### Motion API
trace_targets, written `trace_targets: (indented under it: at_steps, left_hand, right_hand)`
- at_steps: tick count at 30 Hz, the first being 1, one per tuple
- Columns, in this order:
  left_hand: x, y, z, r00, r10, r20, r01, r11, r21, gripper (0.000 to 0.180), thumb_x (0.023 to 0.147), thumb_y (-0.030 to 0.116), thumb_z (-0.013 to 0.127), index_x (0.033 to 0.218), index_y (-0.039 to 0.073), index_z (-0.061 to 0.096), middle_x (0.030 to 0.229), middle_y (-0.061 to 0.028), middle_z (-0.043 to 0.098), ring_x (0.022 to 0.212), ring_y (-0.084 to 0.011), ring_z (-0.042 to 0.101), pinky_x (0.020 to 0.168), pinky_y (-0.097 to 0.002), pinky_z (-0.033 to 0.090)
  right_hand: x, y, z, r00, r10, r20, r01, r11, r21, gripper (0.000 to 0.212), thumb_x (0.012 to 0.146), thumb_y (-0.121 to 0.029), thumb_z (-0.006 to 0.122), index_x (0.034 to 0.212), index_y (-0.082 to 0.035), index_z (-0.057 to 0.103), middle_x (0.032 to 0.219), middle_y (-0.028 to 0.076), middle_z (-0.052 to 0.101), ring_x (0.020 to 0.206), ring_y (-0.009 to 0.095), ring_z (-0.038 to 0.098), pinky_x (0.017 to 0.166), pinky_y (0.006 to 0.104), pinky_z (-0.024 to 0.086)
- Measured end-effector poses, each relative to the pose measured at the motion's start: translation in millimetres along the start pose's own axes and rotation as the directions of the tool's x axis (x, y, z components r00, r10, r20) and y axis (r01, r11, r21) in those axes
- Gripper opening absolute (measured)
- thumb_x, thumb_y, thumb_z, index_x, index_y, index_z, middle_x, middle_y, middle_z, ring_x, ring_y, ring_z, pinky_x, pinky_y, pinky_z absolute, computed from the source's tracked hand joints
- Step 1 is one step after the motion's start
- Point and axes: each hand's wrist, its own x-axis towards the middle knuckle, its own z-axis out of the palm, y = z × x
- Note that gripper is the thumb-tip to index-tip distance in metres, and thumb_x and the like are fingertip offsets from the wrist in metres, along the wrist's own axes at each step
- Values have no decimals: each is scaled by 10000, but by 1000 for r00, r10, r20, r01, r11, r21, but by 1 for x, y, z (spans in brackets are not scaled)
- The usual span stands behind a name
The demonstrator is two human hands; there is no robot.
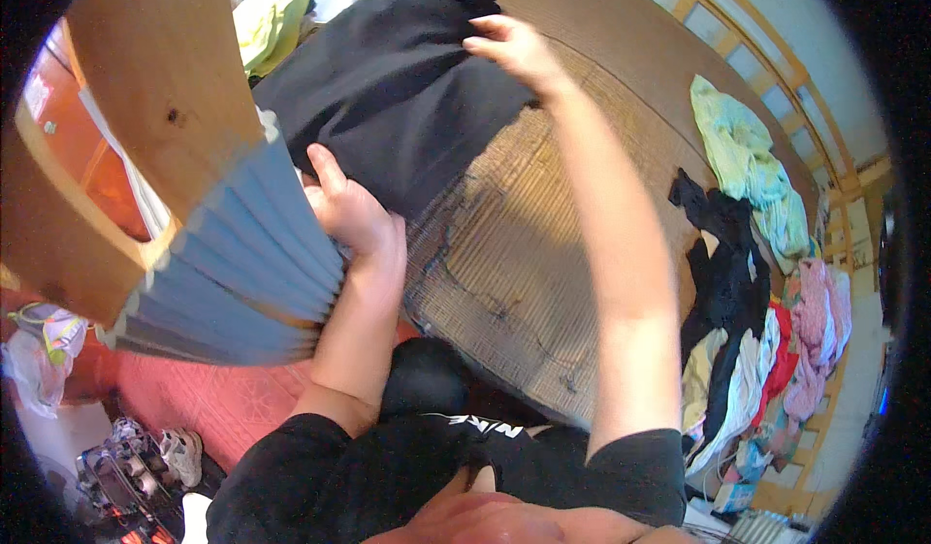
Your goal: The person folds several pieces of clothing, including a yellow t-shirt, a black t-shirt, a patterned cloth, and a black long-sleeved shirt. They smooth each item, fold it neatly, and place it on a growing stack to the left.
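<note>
Currently, the black garment lies flat on the woven mat, at 12 o'clock from the person's body. It is plain, dark and matte, with soft folds near its right edge. The left hand grips its near edge at 7 o'clock, fingers clenched on the cloth. The right hand pinches its far edge at 2 o'clock. A clothes pile lies well apart at 3 o'clock.

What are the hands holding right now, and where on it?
Both hold the black garment: left hand grips its near edge, right hand pinches its far edge.
</note>
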Motion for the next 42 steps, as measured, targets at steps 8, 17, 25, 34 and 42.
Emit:
trace_targets:
  at_steps: [8,17,25,34,42]
  left_hand:
    - [-20,-21,-10,720,520,460,-682,652,332,465,736,-1,543,1178,-7,399,1295,-214,324,1232,-318,295,1039,-456,147]
    - [-39,-57,-6,653,-249,715,-683,214,698,732,737,228,635,1333,93,233,1370,-243,155,1278,-419,175,868,-732,110]
    - [-53,-50,-1,547,-49,836,-711,500,494,688,731,176,634,1319,110,285,1363,-217,207,1291,-378,186,907,-699,30]
    - [-174,7,-11,-585,-318,746,-708,649,-279,483,765,212,583,1205,75,436,1181,-161,471,1094,-284,472,956,-589,236]
    - [-270,16,-46,-790,-219,572,-488,790,-371,234,742,101,529,971,54,535,879,-107,605,884,-264,589,858,-443,392]
  right_hand:
    - [30,114,107,969,239,57,-242,969,46,321,680,-45,670,987,25,608,921,109,642,850,172,597,787,296,459]
    - [10,93,93,925,372,80,-379,882,280,316,798,-214,628,1020,9,593,908,75,629,810,128,570,745,243,448]
    - [-93,108,54,940,291,-178,-259,948,186,361,869,-244,536,1137,-5,505,962,33,578,858,96,541,703,231,434]
    - [-336,148,-62,631,599,-493,-590,783,196,163,824,-138,547,912,-12,604,776,53,615,713,141,577,666,267,461]
    - [-453,105,-181,221,-119,-968,-937,249,-244,103,748,-114,598,807,-30,601,883,180,594,834,328,570,707,398,462]
